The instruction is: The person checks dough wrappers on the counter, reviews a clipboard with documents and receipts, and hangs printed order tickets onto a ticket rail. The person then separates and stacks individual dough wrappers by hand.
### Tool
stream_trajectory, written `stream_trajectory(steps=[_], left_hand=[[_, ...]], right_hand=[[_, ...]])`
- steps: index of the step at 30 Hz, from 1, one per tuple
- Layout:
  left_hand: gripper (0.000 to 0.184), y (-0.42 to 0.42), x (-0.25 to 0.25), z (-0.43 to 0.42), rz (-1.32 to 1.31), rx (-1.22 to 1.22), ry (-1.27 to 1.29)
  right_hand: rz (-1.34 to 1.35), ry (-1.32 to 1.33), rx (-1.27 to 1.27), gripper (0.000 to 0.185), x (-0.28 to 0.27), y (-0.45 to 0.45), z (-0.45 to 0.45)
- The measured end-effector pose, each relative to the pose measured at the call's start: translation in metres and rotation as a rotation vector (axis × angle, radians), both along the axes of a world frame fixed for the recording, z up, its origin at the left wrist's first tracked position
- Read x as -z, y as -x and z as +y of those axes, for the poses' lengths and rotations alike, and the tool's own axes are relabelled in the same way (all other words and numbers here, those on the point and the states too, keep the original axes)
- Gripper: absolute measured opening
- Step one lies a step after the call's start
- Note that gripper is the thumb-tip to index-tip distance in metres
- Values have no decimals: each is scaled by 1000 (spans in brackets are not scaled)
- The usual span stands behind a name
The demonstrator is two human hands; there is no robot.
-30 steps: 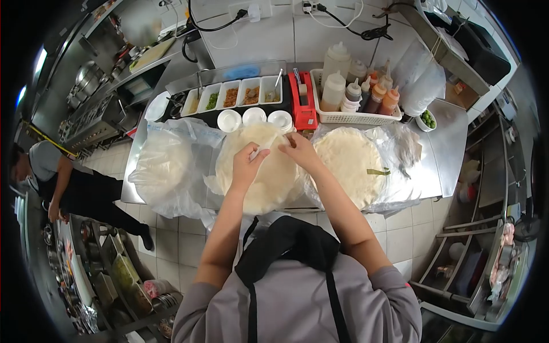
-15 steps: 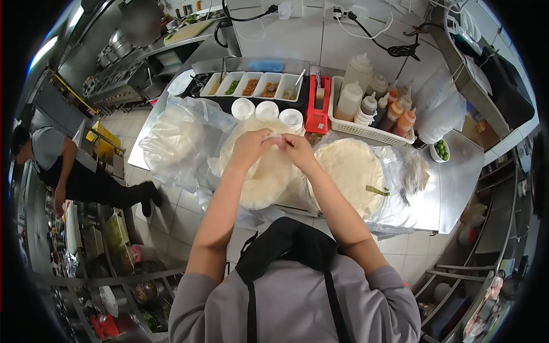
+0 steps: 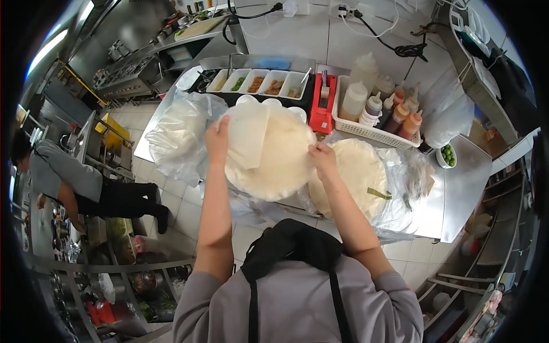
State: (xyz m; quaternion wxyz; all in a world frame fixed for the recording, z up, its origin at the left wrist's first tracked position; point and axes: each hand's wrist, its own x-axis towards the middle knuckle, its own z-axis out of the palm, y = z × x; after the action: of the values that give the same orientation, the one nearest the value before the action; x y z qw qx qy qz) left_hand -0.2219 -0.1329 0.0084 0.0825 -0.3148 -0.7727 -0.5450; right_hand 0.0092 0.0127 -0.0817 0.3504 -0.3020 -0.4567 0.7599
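Note:
Over the left-hand pile of pale round dough skins [image 3: 280, 177], a thin translucent dough skin [image 3: 246, 134] is spread between my hands. My left hand [image 3: 217, 140] pinches its left edge, with the sheet partly folded over itself. Closed at the right edge of the skins is my right hand [image 3: 322, 159]; the layers in its fingertips are hard to tell apart. To its right lies a second stack of round skins [image 3: 354, 171] on plastic, with a green strip [image 3: 378, 194] on top. Small white bowls [image 3: 247, 99] stand just behind, partly covered by the sheet.
White trays of fillings [image 3: 257, 83] line the back, beside a red device [image 3: 322, 108]. Squeeze bottles fill a white basket [image 3: 374, 130]. A plastic bag [image 3: 180, 128] lies left; a bowl of green limes [image 3: 447, 155] stands right. A co-worker [image 3: 74, 177] is at the far left.
My hands have moved apart, and the dough skin is now spread wide between them, covering part of the bowls. The co-worker at left has shifted, and the view has tilted slightly.

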Motion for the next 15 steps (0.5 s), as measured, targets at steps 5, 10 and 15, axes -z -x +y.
stream_trajectory(steps=[5, 10, 15], left_hand=[[43, 48, -16, -39, -228, -98, -137], [46, 98, -42, -70, -209, -255, -235], [67, 194, -52, -107, -224, -529, -146]], right_hand=[[7, 88, 73, 9, 11, -8, 5], [-58, 50, 105, 9, 17, 12, -8], [-145, -9, 195, 9, 15, 31, -24]])
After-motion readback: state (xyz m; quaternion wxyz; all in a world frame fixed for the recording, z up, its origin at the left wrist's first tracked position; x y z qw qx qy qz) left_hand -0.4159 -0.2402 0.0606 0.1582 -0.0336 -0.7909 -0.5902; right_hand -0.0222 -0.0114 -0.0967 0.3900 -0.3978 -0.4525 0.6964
